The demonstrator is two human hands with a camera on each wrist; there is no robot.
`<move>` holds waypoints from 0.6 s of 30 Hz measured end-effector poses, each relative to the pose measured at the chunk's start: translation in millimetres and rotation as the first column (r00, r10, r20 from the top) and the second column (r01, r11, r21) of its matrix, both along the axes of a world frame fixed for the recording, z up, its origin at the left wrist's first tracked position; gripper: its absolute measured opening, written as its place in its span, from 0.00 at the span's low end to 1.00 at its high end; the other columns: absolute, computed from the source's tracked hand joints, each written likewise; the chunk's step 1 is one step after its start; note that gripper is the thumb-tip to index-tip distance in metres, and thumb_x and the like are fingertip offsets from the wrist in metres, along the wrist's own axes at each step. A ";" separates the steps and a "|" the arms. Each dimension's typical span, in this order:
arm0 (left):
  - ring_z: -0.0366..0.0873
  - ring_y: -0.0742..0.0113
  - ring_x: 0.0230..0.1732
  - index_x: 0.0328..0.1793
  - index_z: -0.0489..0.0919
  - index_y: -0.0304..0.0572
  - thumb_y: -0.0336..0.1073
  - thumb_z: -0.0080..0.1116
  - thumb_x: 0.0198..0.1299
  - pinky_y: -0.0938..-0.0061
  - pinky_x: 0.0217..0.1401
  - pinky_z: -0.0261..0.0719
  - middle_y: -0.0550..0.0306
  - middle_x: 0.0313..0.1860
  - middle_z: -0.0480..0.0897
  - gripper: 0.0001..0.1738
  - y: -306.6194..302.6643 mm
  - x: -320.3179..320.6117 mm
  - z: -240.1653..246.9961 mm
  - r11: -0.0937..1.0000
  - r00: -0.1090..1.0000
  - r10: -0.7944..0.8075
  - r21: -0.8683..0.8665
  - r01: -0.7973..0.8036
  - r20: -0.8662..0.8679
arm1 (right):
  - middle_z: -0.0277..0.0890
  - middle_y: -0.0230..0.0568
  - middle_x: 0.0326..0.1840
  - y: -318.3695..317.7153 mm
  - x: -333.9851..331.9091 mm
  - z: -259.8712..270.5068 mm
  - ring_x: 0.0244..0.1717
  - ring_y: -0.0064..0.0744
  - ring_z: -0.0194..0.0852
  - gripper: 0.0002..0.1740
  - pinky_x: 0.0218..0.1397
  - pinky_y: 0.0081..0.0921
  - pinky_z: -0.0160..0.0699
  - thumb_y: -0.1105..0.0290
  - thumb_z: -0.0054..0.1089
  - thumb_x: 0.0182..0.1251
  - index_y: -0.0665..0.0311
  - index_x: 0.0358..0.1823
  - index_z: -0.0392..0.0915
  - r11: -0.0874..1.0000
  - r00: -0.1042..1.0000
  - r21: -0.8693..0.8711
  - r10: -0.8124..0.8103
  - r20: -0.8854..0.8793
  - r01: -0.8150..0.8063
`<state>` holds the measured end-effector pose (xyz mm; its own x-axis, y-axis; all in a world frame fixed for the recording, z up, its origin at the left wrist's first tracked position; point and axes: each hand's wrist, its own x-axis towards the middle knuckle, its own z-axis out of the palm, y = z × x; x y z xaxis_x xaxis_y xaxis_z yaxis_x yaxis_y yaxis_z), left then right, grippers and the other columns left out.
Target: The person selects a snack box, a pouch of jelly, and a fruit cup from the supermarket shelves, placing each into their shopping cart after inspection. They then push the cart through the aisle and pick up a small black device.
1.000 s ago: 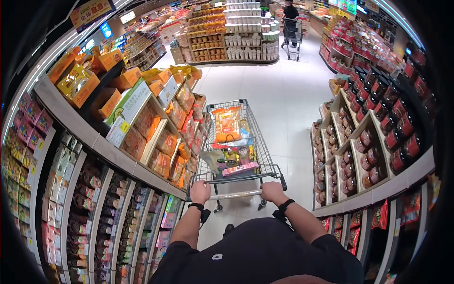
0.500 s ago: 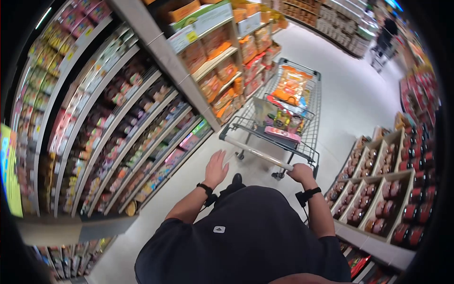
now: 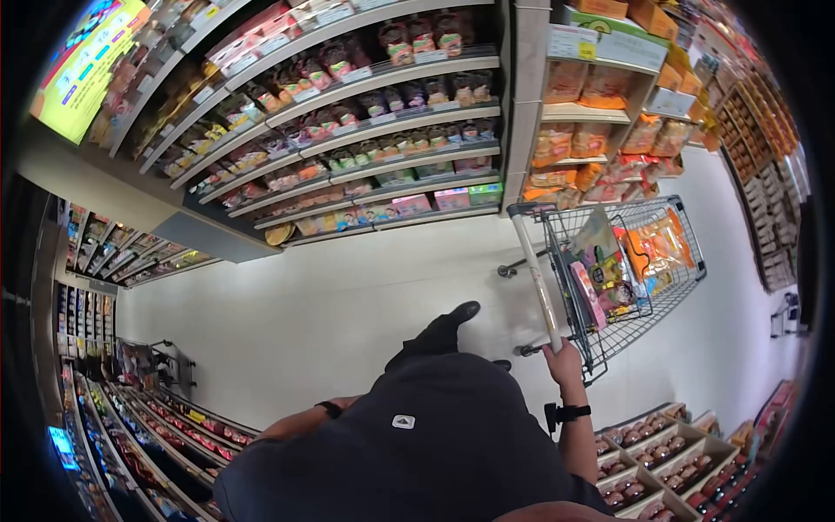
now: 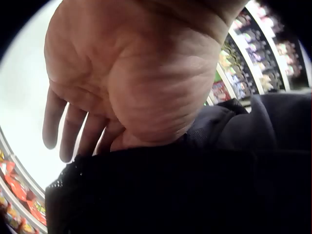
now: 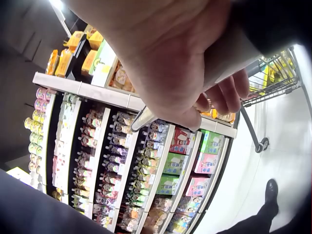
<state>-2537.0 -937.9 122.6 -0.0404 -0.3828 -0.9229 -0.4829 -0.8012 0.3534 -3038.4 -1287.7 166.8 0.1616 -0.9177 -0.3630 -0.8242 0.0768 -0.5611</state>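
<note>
My right hand [image 3: 565, 364] grips the near end of the handlebar [image 3: 539, 283] of a wire shopping cart [image 3: 639, 332]. The right wrist view shows the fingers [image 5: 228, 95] curled round that bar. Inside the cart lie a large orange snack bag [image 3: 659, 248], a long pink box [image 3: 589, 296] and several small packages. My left hand [image 4: 131, 73] hangs at my side with loose fingers and holds nothing, palm facing the left wrist camera. In the head view, my dark shirt hides most of it.
Shelves of pouches and boxes [image 3: 383, 130] line the far side, ending at a pillar [image 3: 524, 96]. Beyond it, a display of orange packs [image 3: 578, 143] stands right by the cart. Jars in wooden bins [image 3: 665, 457] are at lower right. Another cart [image 3: 178, 365] stands at far left.
My left hand has let go of the handlebar and dropped to my side. My view and body have turned left, so the cart now lies to my right, the right hand still on it.
</note>
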 end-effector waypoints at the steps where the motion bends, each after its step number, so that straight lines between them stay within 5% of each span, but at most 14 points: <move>1: 0.79 0.51 0.65 0.62 0.83 0.35 0.53 0.66 0.60 0.61 0.68 0.74 0.43 0.60 0.85 0.31 5.8 -3.1 -3.2 0.999 0.999 0.037 0.022 -0.037 -0.006 | 0.84 0.59 0.37 -0.8 8.6 -1.3 0.43 0.63 0.82 0.18 0.46 0.51 0.80 0.56 0.67 0.64 0.64 0.44 0.81 1.000 1.000 0.001 0.006 0.000 -0.006; 3: 0.79 0.52 0.65 0.61 0.83 0.34 0.52 0.66 0.61 0.61 0.68 0.74 0.43 0.60 0.85 0.31 12.2 8.3 -7.6 0.993 0.995 0.095 0.068 -0.093 -0.031 | 0.83 0.59 0.36 -3.8 22.4 -2.9 0.42 0.64 0.82 0.18 0.45 0.53 0.79 0.58 0.67 0.63 0.63 0.47 0.78 0.992 1.000 -0.123 0.023 -0.018 -0.025; 11: 0.80 0.55 0.64 0.60 0.83 0.33 0.49 0.65 0.62 0.61 0.67 0.74 0.45 0.60 0.85 0.28 -50.3 82.8 -25.9 0.923 0.942 0.316 0.266 -0.277 -0.114 | 0.83 0.58 0.41 -13.4 87.5 8.7 0.47 0.64 0.81 0.18 0.50 0.55 0.80 0.63 0.67 0.63 0.60 0.52 0.77 0.989 0.981 -0.120 -0.110 -0.162 0.091; 18: 0.81 0.58 0.62 0.60 0.83 0.32 0.46 0.64 0.64 0.61 0.66 0.74 0.46 0.59 0.86 0.26 -19.9 161.2 -43.6 0.818 0.899 0.421 0.479 -0.319 -0.120 | 0.83 0.57 0.37 -11.9 120.9 5.0 0.43 0.64 0.81 0.11 0.45 0.53 0.79 0.67 0.65 0.64 0.60 0.45 0.78 0.971 0.973 -0.172 -0.189 -0.133 0.165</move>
